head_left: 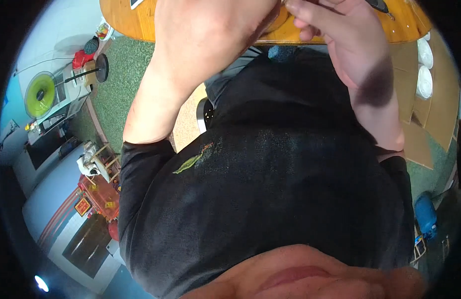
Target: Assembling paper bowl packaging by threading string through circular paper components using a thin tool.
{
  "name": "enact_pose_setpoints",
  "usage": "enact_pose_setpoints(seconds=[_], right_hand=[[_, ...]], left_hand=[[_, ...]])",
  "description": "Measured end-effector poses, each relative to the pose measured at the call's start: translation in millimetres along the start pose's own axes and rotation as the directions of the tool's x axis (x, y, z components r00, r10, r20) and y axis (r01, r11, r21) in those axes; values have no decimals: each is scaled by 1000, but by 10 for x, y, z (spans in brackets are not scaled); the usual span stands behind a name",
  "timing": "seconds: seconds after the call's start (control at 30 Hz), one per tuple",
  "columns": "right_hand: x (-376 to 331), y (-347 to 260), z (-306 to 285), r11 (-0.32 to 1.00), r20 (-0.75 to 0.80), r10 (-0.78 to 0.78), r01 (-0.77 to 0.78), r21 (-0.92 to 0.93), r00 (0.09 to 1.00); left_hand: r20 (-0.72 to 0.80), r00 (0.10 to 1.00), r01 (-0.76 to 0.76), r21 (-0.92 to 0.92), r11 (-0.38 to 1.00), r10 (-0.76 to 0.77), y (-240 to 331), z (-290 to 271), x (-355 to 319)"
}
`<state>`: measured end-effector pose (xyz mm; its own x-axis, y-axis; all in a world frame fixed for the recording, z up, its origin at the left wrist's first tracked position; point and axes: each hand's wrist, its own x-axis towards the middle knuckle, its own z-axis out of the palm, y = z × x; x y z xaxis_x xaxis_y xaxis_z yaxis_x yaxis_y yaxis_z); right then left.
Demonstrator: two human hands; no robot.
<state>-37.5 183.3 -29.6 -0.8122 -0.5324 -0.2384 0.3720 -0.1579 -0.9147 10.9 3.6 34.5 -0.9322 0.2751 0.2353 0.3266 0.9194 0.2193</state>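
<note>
Both of my hands are raised over the near edge of a wooden table (126,20) at the top of the head view. My left hand (218,20) shows its back and wrist, while its fingers run out past the upper edge and stay hidden. Close beside it, my right hand (347,30) has its thumb and fingers drawn together in a pinch. Whatever lies between those fingertips is too small and too near the edge to make out.
A dark object (380,6) lies on the table's right side, and a white-edged flat item (136,4) on its left. Flattened cardboard (409,134) with white rolled items (424,82) covers floor at right. A green fan (40,94) stands far left.
</note>
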Motion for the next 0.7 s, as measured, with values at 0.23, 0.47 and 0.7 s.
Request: enact_pose_setpoints(seconds=[0.23, 0.47, 0.7], right_hand=[[79, 299, -1, 952, -21, -305, 304, -34, 952], [118, 194, 106, 744, -72, -633, 579, -334, 771], [98, 251, 52, 622, -42, -728, 634, -460, 684]], left_hand=[[-331, 935, -255, -374, 892, 128, -144, 269, 5], [391, 892, 452, -790, 414, -227, -244, 95, 129], [410, 908, 412, -829, 377, -90, -873, 582, 70]])
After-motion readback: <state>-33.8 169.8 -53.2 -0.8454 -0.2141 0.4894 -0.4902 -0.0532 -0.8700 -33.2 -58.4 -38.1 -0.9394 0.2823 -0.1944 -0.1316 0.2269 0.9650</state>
